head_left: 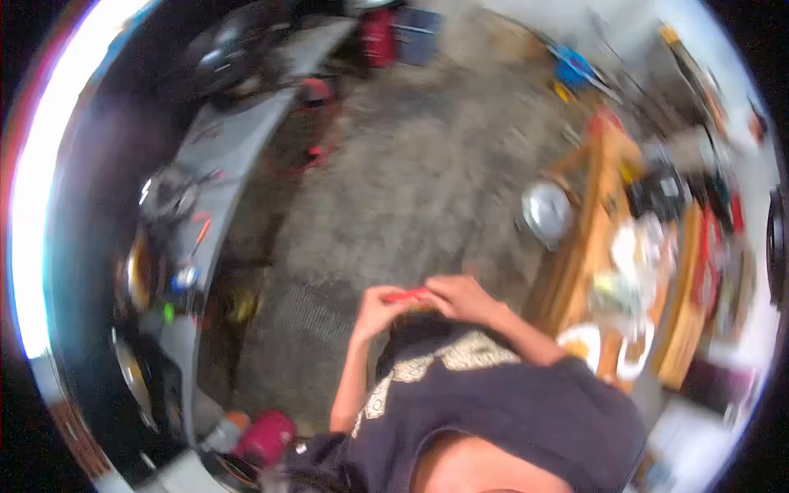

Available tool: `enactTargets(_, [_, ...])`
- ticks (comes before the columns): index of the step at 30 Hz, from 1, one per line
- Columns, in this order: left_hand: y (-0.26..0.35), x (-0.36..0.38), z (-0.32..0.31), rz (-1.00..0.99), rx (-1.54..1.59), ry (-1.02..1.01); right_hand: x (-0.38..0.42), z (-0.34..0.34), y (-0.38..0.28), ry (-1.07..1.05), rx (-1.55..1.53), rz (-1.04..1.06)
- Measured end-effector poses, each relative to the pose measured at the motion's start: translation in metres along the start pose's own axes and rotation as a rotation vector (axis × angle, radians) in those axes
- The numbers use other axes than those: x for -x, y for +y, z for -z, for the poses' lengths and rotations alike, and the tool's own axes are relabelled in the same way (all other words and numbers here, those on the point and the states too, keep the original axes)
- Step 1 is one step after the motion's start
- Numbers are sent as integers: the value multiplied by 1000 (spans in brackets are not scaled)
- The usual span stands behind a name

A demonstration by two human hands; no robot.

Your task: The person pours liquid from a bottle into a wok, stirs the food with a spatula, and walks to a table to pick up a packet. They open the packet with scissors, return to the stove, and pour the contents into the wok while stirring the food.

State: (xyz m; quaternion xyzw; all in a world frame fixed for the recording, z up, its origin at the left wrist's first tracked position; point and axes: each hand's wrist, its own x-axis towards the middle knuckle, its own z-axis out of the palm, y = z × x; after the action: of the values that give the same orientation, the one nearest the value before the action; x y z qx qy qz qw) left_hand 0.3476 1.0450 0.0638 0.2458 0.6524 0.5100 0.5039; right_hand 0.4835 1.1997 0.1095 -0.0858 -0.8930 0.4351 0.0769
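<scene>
Head view, blurred and tilted: both hands meet in front of the dark shirt. The left hand has its fingers closed on one end of a thin red object, and the right hand clamps the other end, so the red piece spans between them above the grey concrete floor. Off to the right stands a cluttered wooden desk, with a round metal bowl near its edge. A grey bench runs along the left.
</scene>
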Motion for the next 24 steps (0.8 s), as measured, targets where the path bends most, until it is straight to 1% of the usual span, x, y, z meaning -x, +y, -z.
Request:
enactTargets(1, [-1,-13,-3,12,101,9,2,6,4,39,-11,-10])
enactTargets(2, [3,-26,-10,22,195,21,5,13,10,75,-12,-72])
enactTargets(3, [-3,-40,-20,9,284,-16,11,19,18,103,-20,-120])
enactTargets(5, [22,-70,-55,102,443,-129,29,42,43,166,-30,-213])
enactTargets(7, [27,-107,-91,132,562,-209,42,72,71,254,-36,-298])
enactTargets(8, [32,-127,-110,154,617,-238,53,95,95,386,-52,-440])
enactTargets(9, [40,-149,-128,164,634,-238,69,117,134,599,-53,-520])
enactTargets(10, [48,-170,-145,172,647,-232,84,148,166,760,-91,-713])
enactTargets(11, [56,-192,-163,180,664,-216,107,178,210,892,47,-825])
enactTargets(12, [49,-220,-173,191,654,-273,132,204,258,983,144,-941])
enactTargets(13, [58,-236,-187,185,634,-267,151,228,287,1113,278,-954])
enactTargets(15, [84,-275,-221,162,608,-242,190,271,357,1143,663,-908])
enactTargets(18, [128,-320,-262,179,462,-341,212,324,415,876,481,-1280])
enactTargets(19, [143,-331,-271,178,407,-365,217,326,441,855,353,-1429])
enactTargets(20, [158,-342,-282,172,392,-370,226,327,451,791,443,-1342])
enactTargets(21, [172,-352,-292,164,378,-374,228,326,464,828,271,-1346])
enactTargets(22, [181,-361,-299,169,367,-382,244,315,488,777,277,-1356])
enactTargets(23, [182,-370,-303,161,364,-353,237,319,473,809,294,-1397])
enactTargets(24, [183,-381,-305,154,358,-335,237,315,473,815,372,-1395])
